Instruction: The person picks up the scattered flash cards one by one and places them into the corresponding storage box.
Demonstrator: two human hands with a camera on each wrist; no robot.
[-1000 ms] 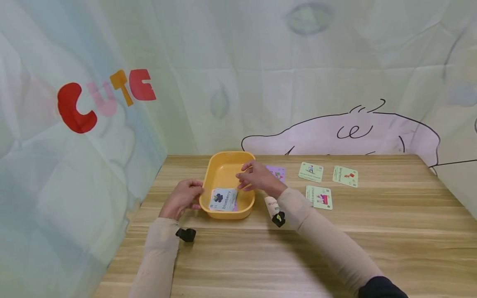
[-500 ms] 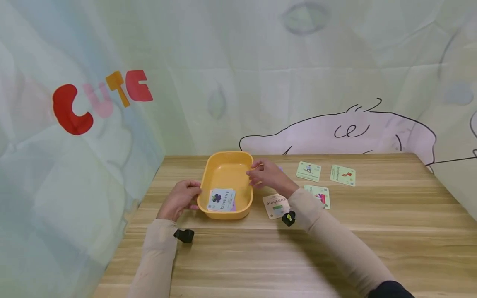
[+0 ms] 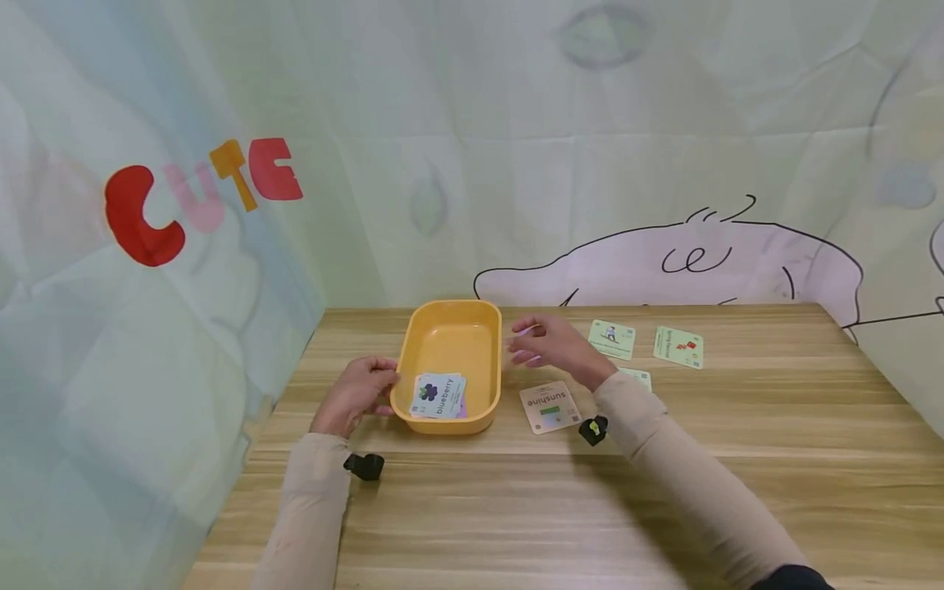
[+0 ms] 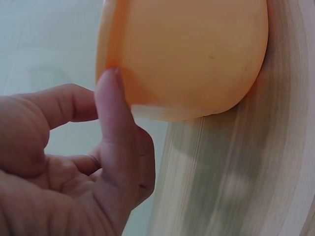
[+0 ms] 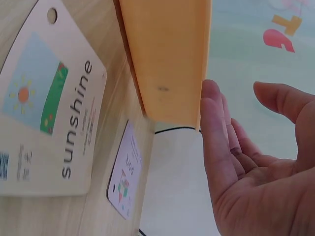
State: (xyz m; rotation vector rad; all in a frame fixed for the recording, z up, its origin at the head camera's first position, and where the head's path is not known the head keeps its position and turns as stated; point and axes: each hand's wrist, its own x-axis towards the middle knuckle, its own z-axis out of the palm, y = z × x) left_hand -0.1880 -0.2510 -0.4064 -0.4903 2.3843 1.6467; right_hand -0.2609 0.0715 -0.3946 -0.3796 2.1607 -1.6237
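Note:
My left hand (image 3: 354, 397) grips the left rim of the yellow plastic bin (image 3: 453, 352), thumb on top and index finger against the outer side, as the left wrist view shows. In the bin's near end lies a small pile of cards with a blueberry card (image 3: 440, 395) uppermost. To the right of the bin my right hand (image 3: 556, 348) hovers over the table, thumb apart from the fingers and nothing held. Below it a sunshine card (image 3: 549, 407) lies flat. A purple park card (image 5: 125, 172) shows in the right wrist view but is hidden by the hand from the head camera.
Farther right lie a green card with a figure (image 3: 611, 339), a Spring Festival card (image 3: 678, 347) and another green card (image 3: 637, 378), partly covered by my right arm. A printed curtain (image 3: 413, 164) hangs behind and left of the wooden table (image 3: 472, 508).
My right hand has moved right, from over the bin to beyond its right rim, uncovering the sunshine card and covering the purple one. My left hand keeps its grip on the bin.

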